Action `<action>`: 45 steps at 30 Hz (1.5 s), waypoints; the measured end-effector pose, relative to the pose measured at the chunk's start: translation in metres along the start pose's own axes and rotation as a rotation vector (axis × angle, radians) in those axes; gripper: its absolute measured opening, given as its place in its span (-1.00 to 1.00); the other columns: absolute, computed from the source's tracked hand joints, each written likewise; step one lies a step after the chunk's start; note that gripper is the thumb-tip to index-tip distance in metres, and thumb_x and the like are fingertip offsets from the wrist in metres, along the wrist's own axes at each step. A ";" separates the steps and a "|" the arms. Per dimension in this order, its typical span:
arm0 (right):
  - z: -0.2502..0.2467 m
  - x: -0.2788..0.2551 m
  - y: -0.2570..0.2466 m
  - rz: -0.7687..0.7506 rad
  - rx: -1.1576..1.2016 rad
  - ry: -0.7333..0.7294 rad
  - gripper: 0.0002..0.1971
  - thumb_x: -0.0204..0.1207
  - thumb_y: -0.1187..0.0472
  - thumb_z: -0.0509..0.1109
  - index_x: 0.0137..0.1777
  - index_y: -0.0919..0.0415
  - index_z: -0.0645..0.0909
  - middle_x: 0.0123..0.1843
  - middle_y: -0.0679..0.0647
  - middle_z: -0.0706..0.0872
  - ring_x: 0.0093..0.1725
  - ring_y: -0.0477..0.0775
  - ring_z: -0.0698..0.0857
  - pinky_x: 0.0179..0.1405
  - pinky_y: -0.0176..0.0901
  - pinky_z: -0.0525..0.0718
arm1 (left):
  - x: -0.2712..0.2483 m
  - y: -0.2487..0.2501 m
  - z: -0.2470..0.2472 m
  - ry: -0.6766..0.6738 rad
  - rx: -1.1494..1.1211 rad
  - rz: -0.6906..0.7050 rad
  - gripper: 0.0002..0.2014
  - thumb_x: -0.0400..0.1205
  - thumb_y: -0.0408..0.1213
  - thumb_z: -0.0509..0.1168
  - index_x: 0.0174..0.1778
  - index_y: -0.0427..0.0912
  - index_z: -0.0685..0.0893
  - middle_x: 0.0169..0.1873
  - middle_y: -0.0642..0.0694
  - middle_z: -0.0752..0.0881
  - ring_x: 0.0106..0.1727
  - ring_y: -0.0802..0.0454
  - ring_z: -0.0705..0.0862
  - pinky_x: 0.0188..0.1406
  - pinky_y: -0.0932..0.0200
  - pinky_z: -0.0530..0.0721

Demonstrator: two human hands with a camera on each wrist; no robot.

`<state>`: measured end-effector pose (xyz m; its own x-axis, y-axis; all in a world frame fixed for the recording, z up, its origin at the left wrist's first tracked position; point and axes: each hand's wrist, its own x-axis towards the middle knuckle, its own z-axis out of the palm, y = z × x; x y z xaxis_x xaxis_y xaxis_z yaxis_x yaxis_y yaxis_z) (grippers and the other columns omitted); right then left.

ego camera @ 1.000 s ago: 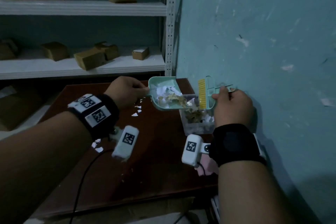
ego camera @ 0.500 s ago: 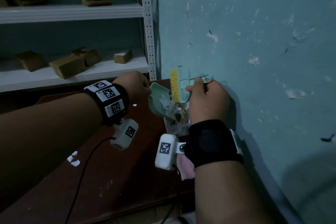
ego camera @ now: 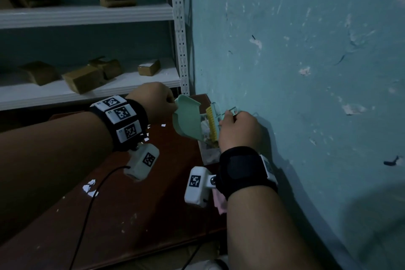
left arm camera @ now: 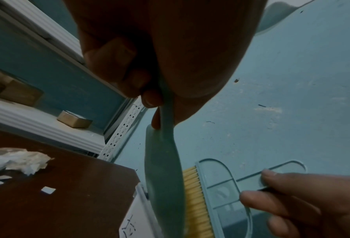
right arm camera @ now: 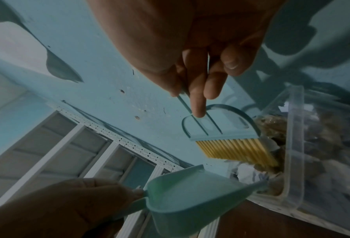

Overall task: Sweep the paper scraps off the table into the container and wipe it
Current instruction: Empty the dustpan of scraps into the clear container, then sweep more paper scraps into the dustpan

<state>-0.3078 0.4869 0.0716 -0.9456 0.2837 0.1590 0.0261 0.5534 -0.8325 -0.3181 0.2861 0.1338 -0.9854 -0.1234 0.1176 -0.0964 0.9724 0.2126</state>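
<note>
My left hand [ego camera: 154,99] grips the handle of a mint-green dustpan [ego camera: 187,119], tipped steeply with its mouth down over a clear plastic container [ego camera: 210,154] by the wall. My right hand [ego camera: 237,128] holds the handle of a small green brush with yellow bristles [ego camera: 212,124], its bristles against the pan's mouth. In the right wrist view the brush [right arm camera: 235,150] pushes paper scraps [right arm camera: 249,173] from the dustpan [right arm camera: 188,194] into the container [right arm camera: 296,145]. The left wrist view shows the dustpan [left arm camera: 164,173] edge-on beside the brush [left arm camera: 196,198]. White scraps [ego camera: 89,188] lie on the brown table [ego camera: 142,215].
A chipped blue wall [ego camera: 295,72] stands right behind the container. A white shelf unit [ego camera: 87,15] with small cardboard boxes is at the back left. A pink cloth [ego camera: 219,200] lies under my right wrist. A black cable [ego camera: 87,215] crosses the table. Crumpled paper [left arm camera: 17,159] lies further left.
The dustpan has tipped from nearly level to steeply down over the container, and most scraps have slid out of it. The brush has come in against the pan's mouth. The view swung right.
</note>
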 end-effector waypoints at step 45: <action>0.109 -0.143 -0.082 0.145 0.639 -0.544 -0.90 0.61 0.25 0.29 -0.10 0.19 0.62 -0.24 0.23 0.89 -0.38 0.07 0.65 -0.56 -0.23 0.36 | -0.309 -0.280 0.010 0.479 -0.771 -0.902 -0.78 0.63 -0.10 0.54 -0.26 -0.15 0.87 -0.50 -0.18 0.67 -0.44 -0.12 0.55 -0.36 0.03 0.58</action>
<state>-0.2100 0.3151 0.0591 -0.9755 -0.1886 -0.1132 0.1253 -0.0537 -0.9907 0.0120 0.0538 0.0285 -0.4491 -0.8915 -0.0597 -0.4366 0.1606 0.8852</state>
